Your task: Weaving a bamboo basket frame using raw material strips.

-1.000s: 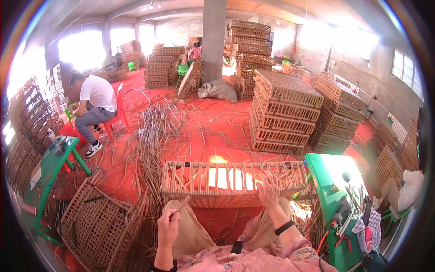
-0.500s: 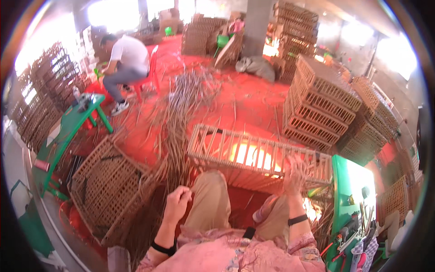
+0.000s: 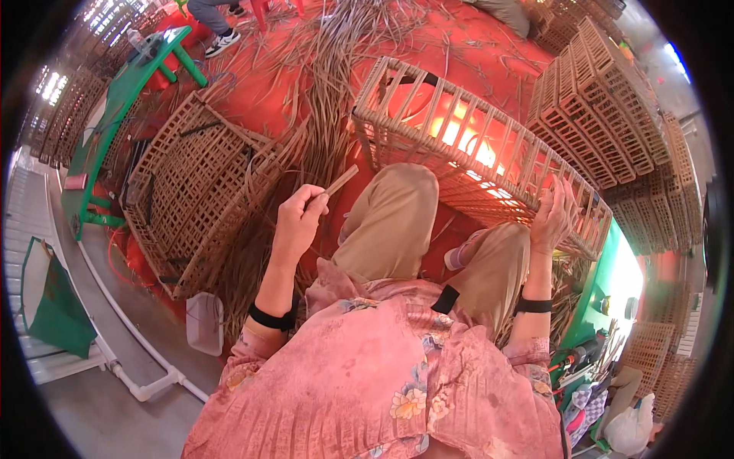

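Note:
My left hand is raised over my left knee and pinches a short flat bamboo strip between its fingers. My right hand grips the near right edge of a long woven bamboo crate that lies on its side in front of my knees. The crate has slatted walls, and the red floor shows through them. A black band sits on each of my wrists.
A flat woven bamboo panel leans at my left. Loose bamboo strips are strewn on the red floor beyond it. Stacked crates stand at the right. A green bench is at far left, with a seated person's feet at top.
The view has tipped downward toward my lap. My left hand now holds a bamboo strip up over my knee. My right hand has stayed on the crate's edge.

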The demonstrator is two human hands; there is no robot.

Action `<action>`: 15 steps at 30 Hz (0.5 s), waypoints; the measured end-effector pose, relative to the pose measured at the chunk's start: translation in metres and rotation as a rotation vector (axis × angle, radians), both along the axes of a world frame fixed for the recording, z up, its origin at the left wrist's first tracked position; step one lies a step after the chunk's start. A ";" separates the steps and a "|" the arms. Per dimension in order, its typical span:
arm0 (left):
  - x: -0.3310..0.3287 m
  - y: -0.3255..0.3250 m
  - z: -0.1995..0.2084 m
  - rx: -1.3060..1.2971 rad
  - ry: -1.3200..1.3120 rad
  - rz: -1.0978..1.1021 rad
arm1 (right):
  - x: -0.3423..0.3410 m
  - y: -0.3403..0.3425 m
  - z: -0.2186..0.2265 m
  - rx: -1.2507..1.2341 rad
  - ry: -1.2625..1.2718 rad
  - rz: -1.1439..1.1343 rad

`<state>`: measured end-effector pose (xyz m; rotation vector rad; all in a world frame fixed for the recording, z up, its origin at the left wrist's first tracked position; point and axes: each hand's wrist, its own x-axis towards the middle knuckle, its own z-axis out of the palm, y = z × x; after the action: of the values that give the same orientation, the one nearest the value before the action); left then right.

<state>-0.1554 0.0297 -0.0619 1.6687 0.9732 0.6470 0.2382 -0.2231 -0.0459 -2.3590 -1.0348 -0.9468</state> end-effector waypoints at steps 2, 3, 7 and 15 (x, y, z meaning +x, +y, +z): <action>0.001 0.002 -0.001 0.058 -0.051 -0.011 | 0.002 -0.004 -0.001 -0.009 -0.005 -0.008; 0.002 0.003 0.000 0.053 -0.048 -0.011 | 0.003 -0.005 -0.002 -0.013 -0.013 -0.018; 0.009 0.007 0.006 0.005 -0.022 0.020 | -0.004 -0.002 0.006 -0.034 0.007 -0.032; 0.031 0.017 0.003 -0.006 -0.071 -0.004 | 0.000 -0.001 0.002 -0.024 -0.011 0.005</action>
<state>-0.1247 0.0467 -0.0594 1.6312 0.9207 0.6953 0.2380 -0.2245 -0.0435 -2.3719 -1.0618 -0.9510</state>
